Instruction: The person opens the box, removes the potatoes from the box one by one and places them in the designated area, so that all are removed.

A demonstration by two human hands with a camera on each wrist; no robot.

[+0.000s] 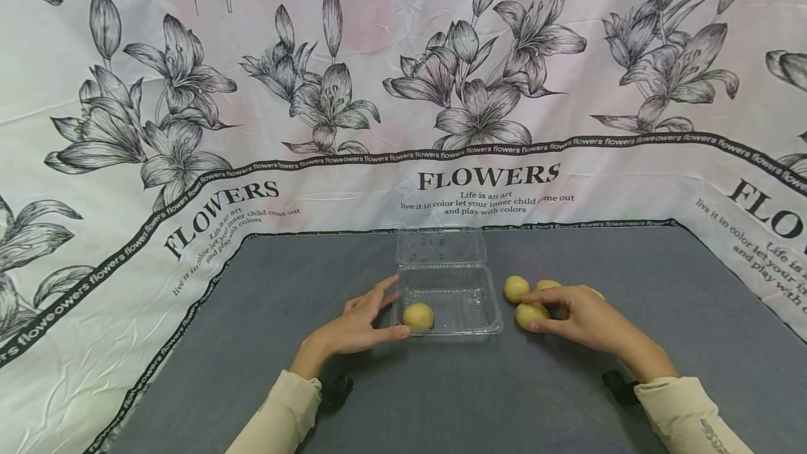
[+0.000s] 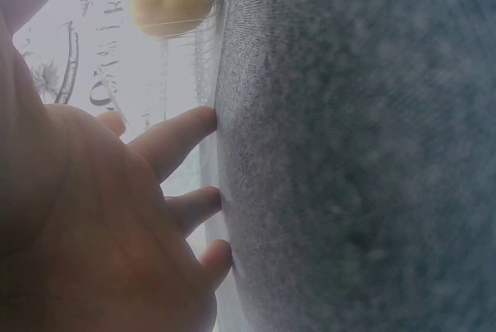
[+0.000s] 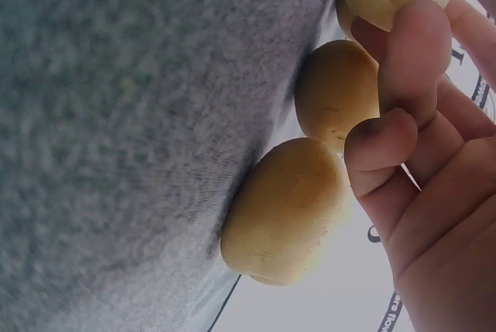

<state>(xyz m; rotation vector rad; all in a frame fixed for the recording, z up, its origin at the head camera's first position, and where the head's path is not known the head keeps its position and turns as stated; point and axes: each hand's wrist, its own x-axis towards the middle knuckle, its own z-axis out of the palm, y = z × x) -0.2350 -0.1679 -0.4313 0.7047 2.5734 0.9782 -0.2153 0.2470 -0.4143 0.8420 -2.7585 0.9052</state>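
Note:
A clear plastic clamshell box [image 1: 459,307] lies with its lid [image 1: 441,249] folded back, and one small yellow potato [image 1: 418,317] sits in its front left corner. My left hand [image 1: 353,328] is spread along the box's left side, fingers fairly straight, thumb at the front rim. In the left wrist view, the potato shows through the plastic wall. To the right of the box, my right hand [image 1: 586,314] pinches a potato [image 1: 532,317] between thumb and fingers. Other potatoes [image 3: 287,212] lie close by on the table, some partly hidden behind that hand.
The grey cloth-covered table [image 1: 441,398] ends at a white backdrop [image 1: 353,195] printed with flowers and lettering. Dark straps [image 1: 621,387] circle both wrists below beige sleeves. One loose potato [image 1: 516,289] lies between the box and the right hand.

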